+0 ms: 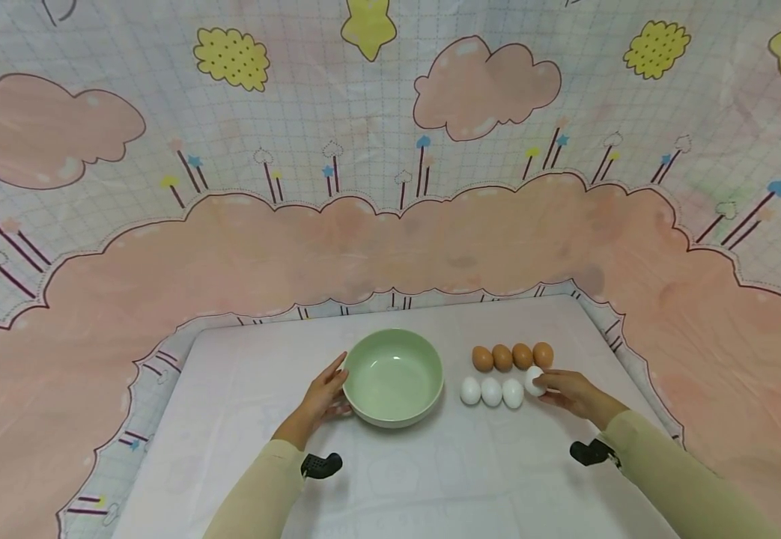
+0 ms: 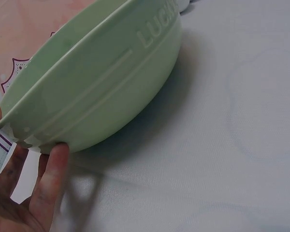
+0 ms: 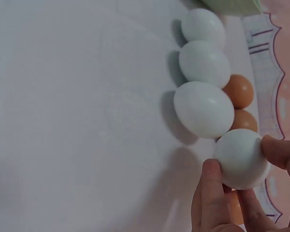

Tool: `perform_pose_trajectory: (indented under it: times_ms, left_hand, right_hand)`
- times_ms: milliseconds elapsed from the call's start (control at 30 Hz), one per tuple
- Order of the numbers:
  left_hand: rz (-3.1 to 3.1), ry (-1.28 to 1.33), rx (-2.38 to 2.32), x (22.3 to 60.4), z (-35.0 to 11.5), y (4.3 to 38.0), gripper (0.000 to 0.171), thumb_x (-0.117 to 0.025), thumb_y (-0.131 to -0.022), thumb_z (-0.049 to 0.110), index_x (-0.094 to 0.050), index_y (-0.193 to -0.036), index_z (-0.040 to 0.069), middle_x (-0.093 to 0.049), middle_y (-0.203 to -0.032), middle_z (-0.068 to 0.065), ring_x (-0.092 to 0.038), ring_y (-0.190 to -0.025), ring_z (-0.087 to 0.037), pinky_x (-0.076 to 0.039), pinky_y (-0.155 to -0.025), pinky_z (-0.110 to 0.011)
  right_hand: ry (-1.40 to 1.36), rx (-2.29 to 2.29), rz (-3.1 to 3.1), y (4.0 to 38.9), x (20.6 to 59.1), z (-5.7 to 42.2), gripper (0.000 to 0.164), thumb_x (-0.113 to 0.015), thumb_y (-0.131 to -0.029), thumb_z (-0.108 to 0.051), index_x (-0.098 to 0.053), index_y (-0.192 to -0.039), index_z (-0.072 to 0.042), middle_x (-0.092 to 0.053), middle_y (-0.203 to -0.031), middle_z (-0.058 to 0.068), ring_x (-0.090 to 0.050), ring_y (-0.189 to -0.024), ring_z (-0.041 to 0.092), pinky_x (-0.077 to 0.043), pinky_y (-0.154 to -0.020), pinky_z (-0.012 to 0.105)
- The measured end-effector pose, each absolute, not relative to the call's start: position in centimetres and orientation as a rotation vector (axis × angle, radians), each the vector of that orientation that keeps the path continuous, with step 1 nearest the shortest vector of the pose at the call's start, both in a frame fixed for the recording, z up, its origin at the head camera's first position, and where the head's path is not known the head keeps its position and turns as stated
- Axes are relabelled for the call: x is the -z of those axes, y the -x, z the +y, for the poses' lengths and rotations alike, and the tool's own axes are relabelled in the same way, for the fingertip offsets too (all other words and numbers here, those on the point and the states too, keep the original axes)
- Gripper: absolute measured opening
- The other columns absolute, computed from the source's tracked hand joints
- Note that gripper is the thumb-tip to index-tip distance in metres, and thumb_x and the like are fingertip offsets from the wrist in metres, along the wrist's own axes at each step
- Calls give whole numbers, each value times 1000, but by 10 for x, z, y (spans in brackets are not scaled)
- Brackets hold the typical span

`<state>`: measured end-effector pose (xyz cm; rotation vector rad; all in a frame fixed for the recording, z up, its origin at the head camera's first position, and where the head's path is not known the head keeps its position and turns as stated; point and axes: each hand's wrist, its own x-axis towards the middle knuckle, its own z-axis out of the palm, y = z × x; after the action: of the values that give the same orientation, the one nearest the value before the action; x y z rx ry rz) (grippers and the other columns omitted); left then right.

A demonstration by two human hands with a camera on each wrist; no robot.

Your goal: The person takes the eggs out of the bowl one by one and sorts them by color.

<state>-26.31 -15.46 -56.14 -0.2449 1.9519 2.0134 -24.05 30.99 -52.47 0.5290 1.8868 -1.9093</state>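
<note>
A light green bowl point(image 1: 393, 415) sits on the white-covered table, left of the eggs. My left hand point(image 1: 326, 389) holds it at its left side; in the left wrist view the fingers point(image 2: 55, 162) touch its outer wall point(image 2: 121, 92) and one digit lies at the rim. My right hand point(image 1: 572, 393) pinches a white egg point(image 3: 241, 158) between thumb and fingers, at the right end of a row. Three more white eggs point(image 1: 491, 392) lie in that row. Behind it runs a row of several brown eggs point(image 1: 502, 358), partly hidden in the right wrist view.
A white cloth covers the table point(image 1: 417, 486). Around and behind it hangs a patterned curtain point(image 1: 363, 247) with clouds and stars. Dark wrist-worn devices point(image 1: 321, 466) sit by both sleeve cuffs.
</note>
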Motion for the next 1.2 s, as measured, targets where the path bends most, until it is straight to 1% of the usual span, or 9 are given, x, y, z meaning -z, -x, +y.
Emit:
perform_pose_trajectory:
  times_ms: [267, 367, 467, 567, 633, 733, 967, 1100, 1200]
  left_hand:
    - [1955, 252, -2016, 562, -156, 264, 49, -50, -91, 35, -34, -138, 37, -29, -141, -12, -51, -107, -31, -53, -72, -43]
    - [1950, 257, -2018, 562, -156, 264, 48, -50, -92, 35, -35, -137, 37, -32, -139, -10, -51, -107, -31, -53, -72, -43]
    - [1947, 257, -2025, 561, -156, 263, 49, -51, -91, 35, -35, -137, 37, -31, -140, -11, -51, -108, -32, -53, -72, -43]
    - [1947, 257, -2022, 561, -156, 262, 49, -51, -91, 36, -35, -138, 36, -27, -142, -13, -49, -110, -34, -53, -72, -43]
    - [1953, 249, -2015, 560, -156, 261, 50, -50, -91, 36, -34, -138, 35, -24, -144, -14, -48, -111, -36, -53, -72, -43]
    - [1949, 260, -2012, 559, -156, 260, 50, -51, -91, 35, -34, -138, 36, -21, -145, -14, -47, -112, -36, -53, -73, -43]
    - [1941, 253, -2017, 558, -156, 257, 52, -51, -91, 36, -32, -139, 34, -20, -145, -15, -45, -114, -37, -52, -74, -43]
    - [1937, 260, -2015, 557, -155, 257, 52, -51, -91, 35, -32, -140, 34, -22, -144, -14, -44, -115, -37, -52, -74, -43]
    - [1952, 236, -1997, 556, -155, 259, 52, -51, -91, 34, -32, -140, 33, -26, -142, -15, -46, -112, -36, -52, -74, -44]
  right_hand:
    - [-593, 1894, 1894, 240, 535, 314, 66, -61, -82, 0, -24, -134, 15, -33, -127, 27, -55, -85, 19, -49, -83, 30]
    - [-593, 1871, 1919, 238, 535, 313, 64, -61, -82, -1, -25, -133, 15, -35, -126, 27, -55, -86, 19, -49, -83, 30]
    - [-588, 1861, 1937, 237, 536, 313, 63, -62, -82, -1, -28, -132, 15, -44, -117, 22, -54, -86, 18, -49, -83, 30]
    - [-581, 1857, 1948, 235, 536, 313, 62, -63, -81, -1, -30, -130, 15, -52, -106, 13, -54, -84, 15, -49, -82, 29]
    - [-576, 1852, 1958, 235, 538, 312, 61, -63, -81, -1, -31, -129, 16, -55, -99, 8, -55, -82, 14, -50, -80, 29]
    - [-561, 1833, 1984, 234, 541, 312, 59, -63, -80, -2, -33, -128, 16, -56, -95, 5, -56, -80, 13, -51, -77, 28]
    - [-554, 1734, 2097, 234, 547, 309, 58, -67, -79, -7, -39, -126, 14, -56, -106, 14, -57, -80, 16, -52, -75, 30]
    - [-507, 1665, 2171, 232, 545, 309, 59, -68, -79, -11, -40, -125, 14, -58, -104, 14, -58, -80, 19, -52, -75, 32]
    - [-496, 1629, 2203, 232, 541, 310, 61, -68, -79, -13, -40, -126, 13, -58, -102, 14, -57, -82, 20, -51, -76, 33]
